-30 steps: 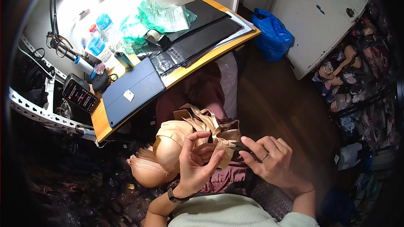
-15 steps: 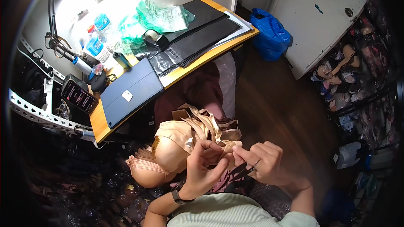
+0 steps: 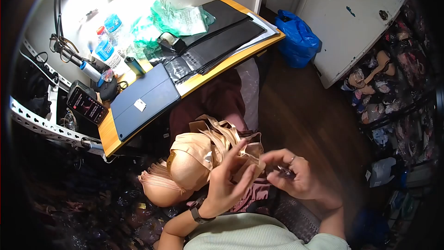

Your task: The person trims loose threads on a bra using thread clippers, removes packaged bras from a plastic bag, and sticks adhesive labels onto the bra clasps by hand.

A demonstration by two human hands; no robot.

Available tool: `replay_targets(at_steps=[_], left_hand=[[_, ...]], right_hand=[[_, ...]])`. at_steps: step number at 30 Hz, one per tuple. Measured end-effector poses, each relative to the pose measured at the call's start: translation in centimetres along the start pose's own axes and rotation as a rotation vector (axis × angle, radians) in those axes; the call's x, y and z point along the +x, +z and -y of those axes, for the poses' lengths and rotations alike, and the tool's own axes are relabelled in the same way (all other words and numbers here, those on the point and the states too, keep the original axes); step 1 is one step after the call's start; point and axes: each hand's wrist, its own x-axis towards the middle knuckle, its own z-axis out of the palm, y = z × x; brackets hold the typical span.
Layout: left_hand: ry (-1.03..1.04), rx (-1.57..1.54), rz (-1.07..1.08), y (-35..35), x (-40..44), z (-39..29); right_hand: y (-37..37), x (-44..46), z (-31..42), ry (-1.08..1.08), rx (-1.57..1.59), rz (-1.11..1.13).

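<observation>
A stack of beige padded bras lies across the lap, its cups nested toward the left and its straps bunched at the right. My left hand is at the right end of the stack, thumb and fingers closed round a beige strip of the fabric. Close beside it, my right hand is curled round a small dark tool, mostly hidden by the fingers. The right index fingertip is near the beige strip; whether it touches cannot be made out.
A wooden desk holds a blue tablet case, a phone, water bottles, black plastic bags and green plastic. A blue bag stands on the floor near a white door. Packed garments lie at the right.
Since half a second ago, my right hand has moved slightly away from my left hand and turned, with the dark tool now tucked in its fingers. My left index finger has lifted and straightened.
</observation>
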Motion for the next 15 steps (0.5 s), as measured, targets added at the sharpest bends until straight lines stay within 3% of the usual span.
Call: replay_targets(at_steps=[2, 3, 5, 12, 15], left_hand=[[-0.044, -0.055, 0.042, -0.6, 0.1, 0.8], [-0.066, -0.108, 0.026, -0.8, 0.2, 0.8], [-0.08, -0.17, 0.02, -0.8, 0.4, 0.5], [-0.001, 0.108, 0.249, -1.5, 0.7, 0.1], [0.036, 0.057, 0.251, -1.5, 0.3, 0.8]], right_hand=[[0.0, 0.0, -0.3, -0.244, -0.411, -0.192], [-0.2, -0.3, -0.4, -0.244, -0.411, -0.19], [-0.4, -0.9, -0.7, -0.333, -0.951, -0.153], [0.4, -1.2, -2.2, -0.35, -1.069, -0.126], [0.1, -1.0, -2.1, -0.363, -1.02, -0.098]])
